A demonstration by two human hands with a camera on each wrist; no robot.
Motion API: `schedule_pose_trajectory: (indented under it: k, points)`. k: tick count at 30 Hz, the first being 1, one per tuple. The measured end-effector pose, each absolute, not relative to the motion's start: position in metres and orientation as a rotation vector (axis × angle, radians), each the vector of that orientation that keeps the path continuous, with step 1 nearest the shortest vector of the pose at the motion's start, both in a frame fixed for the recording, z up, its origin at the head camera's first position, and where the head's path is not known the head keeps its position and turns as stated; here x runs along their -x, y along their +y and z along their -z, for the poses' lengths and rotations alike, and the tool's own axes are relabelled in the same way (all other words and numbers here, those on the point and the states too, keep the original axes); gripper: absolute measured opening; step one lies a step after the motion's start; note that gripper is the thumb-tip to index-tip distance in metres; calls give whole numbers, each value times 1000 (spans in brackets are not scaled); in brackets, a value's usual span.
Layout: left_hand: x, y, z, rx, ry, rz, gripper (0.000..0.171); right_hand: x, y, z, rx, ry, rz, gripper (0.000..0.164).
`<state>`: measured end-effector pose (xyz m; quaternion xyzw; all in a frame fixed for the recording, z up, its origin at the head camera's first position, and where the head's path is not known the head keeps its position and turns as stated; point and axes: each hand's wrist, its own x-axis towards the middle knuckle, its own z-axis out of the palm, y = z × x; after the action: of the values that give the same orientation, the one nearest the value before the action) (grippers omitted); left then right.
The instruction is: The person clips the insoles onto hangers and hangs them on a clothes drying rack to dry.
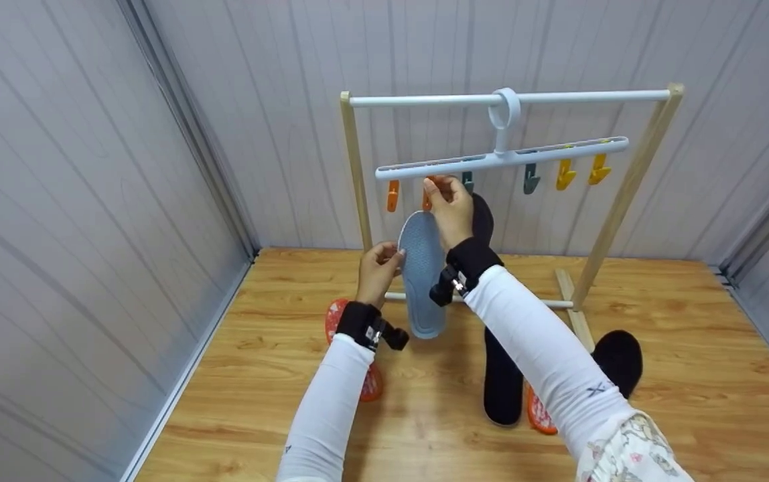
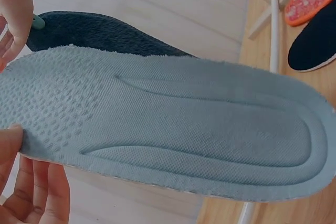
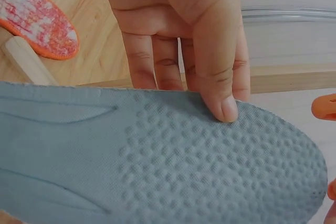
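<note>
A blue-grey insole (image 1: pixel 423 274) hangs upright, toe end up, below the hanger. My left hand (image 1: pixel 379 268) pinches its left edge near the toe, with the thumb (image 3: pixel 228 109) on the dimpled face and the fingers behind. At the top of the insole my right hand (image 1: pixel 453 211) pinches an orange clip (image 1: pixel 427 195) between thumb and fingers. Whether that clip bites the insole is hidden. Right behind hangs a black insole (image 2: pixel 89 32) from a dark green clip (image 1: pixel 467 181). The white clip hanger (image 1: pixel 438 167) tilts, its left end lower.
The hanger's ring (image 1: pixel 506 110) loops over a rack's white rod (image 1: pixel 592 96). Another orange clip (image 1: pixel 392 195), a green clip (image 1: pixel 530 179) and yellow clips (image 1: pixel 565 175) hang there. Black insoles (image 1: pixel 502 381) and red-orange insoles (image 1: pixel 371 385) lie on the wooden floor (image 1: pixel 257 375).
</note>
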<state>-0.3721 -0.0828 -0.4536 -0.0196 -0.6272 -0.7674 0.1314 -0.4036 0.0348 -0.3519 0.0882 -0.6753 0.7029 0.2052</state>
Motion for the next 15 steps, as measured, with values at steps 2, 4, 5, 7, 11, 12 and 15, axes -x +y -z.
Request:
schedule_pose_trajectory:
  k: [2,4,5,7,11,12,15]
  points:
    - [373,-83,452,54,-1828,2223,16,404,34,352,-240,-1875,-1967,21]
    - [373,-84,451,55,-1837,2218,15,405,34,352,-239,-1858,-1977,18]
    - [373,-84,450,56,-1842,2215,15,406,34,352,-240,-1850,-1979,17]
    - [374,-85,449,63,-1849,2208,15,406,33,352,-241,-1835,-1983,15]
    - [375,-86,447,89,-1852,2209,15,408,33,352,-227,-1806,-1991,11]
    - [375,-86,446,97,-1851,2210,16,408,32,352,-223,-1799,-1996,11]
    - [374,-86,443,111,-1848,2214,17,408,32,351,-220,-1782,-2011,10]
